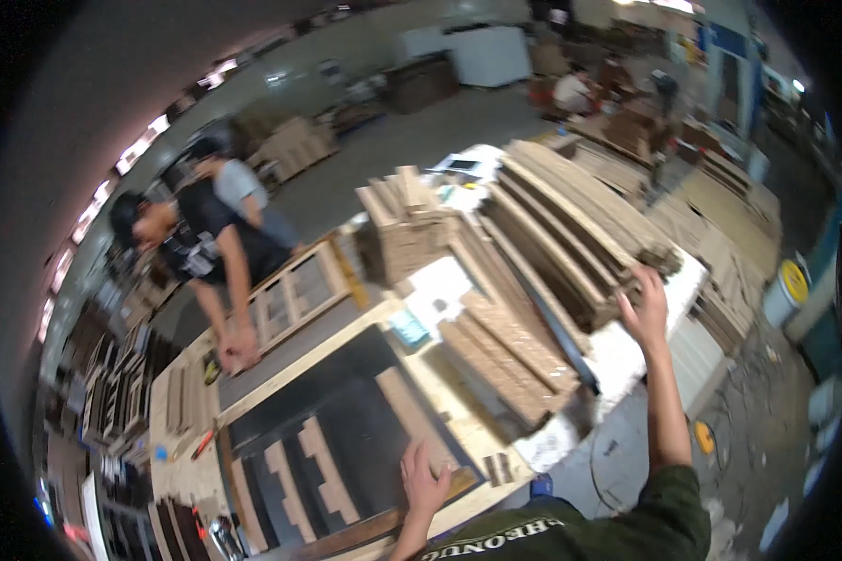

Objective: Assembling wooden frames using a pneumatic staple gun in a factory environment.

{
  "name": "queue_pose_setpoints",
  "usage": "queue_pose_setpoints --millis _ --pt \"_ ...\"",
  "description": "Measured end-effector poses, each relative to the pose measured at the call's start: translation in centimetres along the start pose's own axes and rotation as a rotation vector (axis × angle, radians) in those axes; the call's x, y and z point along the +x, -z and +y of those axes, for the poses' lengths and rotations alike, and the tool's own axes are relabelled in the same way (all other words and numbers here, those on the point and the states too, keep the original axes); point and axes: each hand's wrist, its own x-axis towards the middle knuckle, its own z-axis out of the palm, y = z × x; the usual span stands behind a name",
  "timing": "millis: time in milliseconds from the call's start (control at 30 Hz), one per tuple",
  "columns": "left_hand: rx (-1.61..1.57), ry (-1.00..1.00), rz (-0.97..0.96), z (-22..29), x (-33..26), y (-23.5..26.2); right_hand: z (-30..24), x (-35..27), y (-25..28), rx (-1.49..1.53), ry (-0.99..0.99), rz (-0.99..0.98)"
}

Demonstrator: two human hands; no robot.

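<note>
My right hand (647, 301) reaches out to the near end of a tall stack of long wooden slats (571, 224) on the white workbench (627, 355), fingers spread against the slat ends. My left hand (424, 479) rests flat and open on a wooden frame (346, 346) with a dark panel inside, next to a short board (412, 416) lying on that panel. Other short boards (323, 467) lie in the frame to the left. Neither hand grips anything that I can make out.
A person in a dark shirt (206, 243) leans over a wooden cabinet door (295, 294) across the bench, with another person behind. Smaller slat stacks (510, 360) and block piles (407, 229) crowd the bench. A white bucket with a yellow lid (786, 290) stands at right.
</note>
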Motion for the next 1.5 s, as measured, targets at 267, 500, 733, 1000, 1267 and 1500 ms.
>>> queue_pose_setpoints --millis 267,500,733,1000,1267,1500 --pt "0.028 0.128 0.127 4.0 -1.5 -2.3 9.6 15.4 -4.6 -0.442 -0.193 -0.348" --pt "0.066 0.310 0.248 2.9 -4.9 -3.0 10.2 16.2 -7.8 -0.570 -0.119 -0.526" --pt "-0.026 0.334 0.184 4.2 -3.9 -3.6 19.7 15.8 -13.8 -0.565 0.101 -0.336" --pt "0.002 0.399 0.150 2.9 -5.9 -2.8 21.3 17.3 -15.7 -0.256 0.009 -0.368" --pt "-0.077 0.446 0.226 -0.6 -9.3 -0.4 16.5 17.5 -5.5 0.023 -0.189 -0.277" --pt "-0.090 0.345 0.247 -6.1 -10.2 7.1 7.8 7.0 3.0 1.017 -0.709 -0.258"
